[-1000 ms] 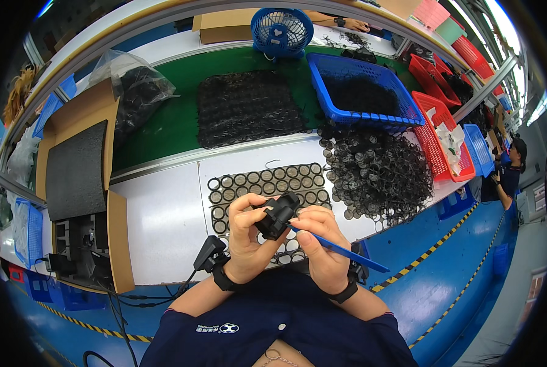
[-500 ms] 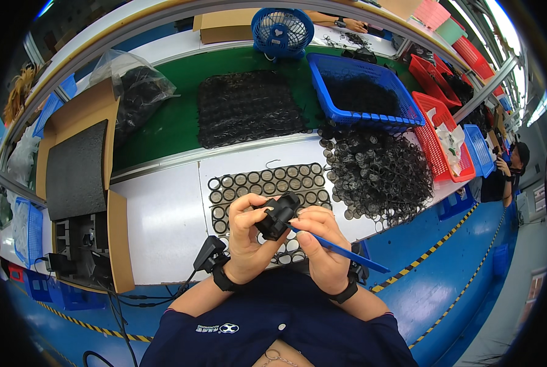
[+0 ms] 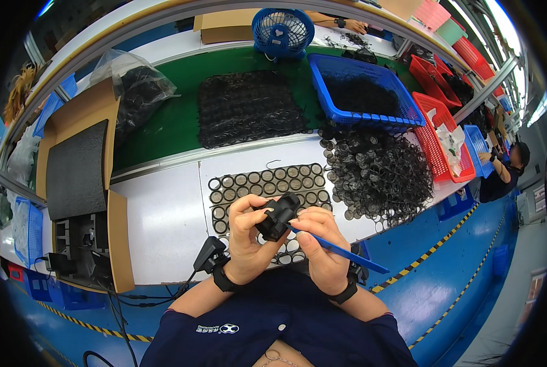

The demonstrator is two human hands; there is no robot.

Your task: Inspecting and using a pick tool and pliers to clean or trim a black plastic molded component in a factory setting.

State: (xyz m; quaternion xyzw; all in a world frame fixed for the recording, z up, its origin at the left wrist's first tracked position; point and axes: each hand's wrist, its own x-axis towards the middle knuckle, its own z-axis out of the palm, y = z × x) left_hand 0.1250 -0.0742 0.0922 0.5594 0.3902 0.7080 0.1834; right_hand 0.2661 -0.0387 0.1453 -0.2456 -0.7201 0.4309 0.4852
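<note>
A black moulded part with rounded lobes [image 3: 277, 216] is gripped between the thumb and fingers of my left hand [image 3: 247, 237]. My right hand [image 3: 326, 248] pinches a flat blue stick-like tool [image 3: 353, 255], whose near end sticks out to the lower right. The tool's tip meets the right side of the black part; its exact contact is hidden by my fingers. Beneath both hands, rows of black rings with pale discs [image 3: 267, 182] lie on the white table. To their right spreads a big heap of loose black rings and discs [image 3: 377, 171].
A blue basket [image 3: 322, 92] of black rings stands behind the heap, with red baskets [image 3: 429, 125] beside it. A blue fan [image 3: 282, 33] and a flat black stack [image 3: 249, 107] are at the back. An open cardboard box [image 3: 120, 244] stands left. One person [image 3: 500, 174] is far right.
My hands, the black part and the blue tool hold nearly the same place. At the far right, the other person's arm has moved and lowered toward the blue basket.
</note>
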